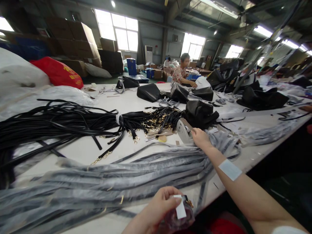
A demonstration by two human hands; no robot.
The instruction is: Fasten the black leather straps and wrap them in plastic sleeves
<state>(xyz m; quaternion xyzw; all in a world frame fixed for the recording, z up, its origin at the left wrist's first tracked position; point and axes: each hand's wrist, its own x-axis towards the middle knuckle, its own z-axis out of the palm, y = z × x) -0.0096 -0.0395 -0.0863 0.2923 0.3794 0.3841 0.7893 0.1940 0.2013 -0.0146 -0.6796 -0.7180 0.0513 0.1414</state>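
Observation:
In my left hand is a coiled black strap wrapped in clear plastic, with a gold clasp at its end. My left thumb presses a white strip against the bundle. Farther out, my right hand has its fingers closed at the edge of a white, round tape dispenser; whether a piece of tape is between the fingertips is hidden. A pale patch sticks to my right forearm. Between my hands lie long straps in plastic sleeves.
Loose black straps with gold hooks lie bundled by a white tie at left. Black bags stand beyond the dispenser. A red bag rests on white plastic at far left. Across the white table another person works.

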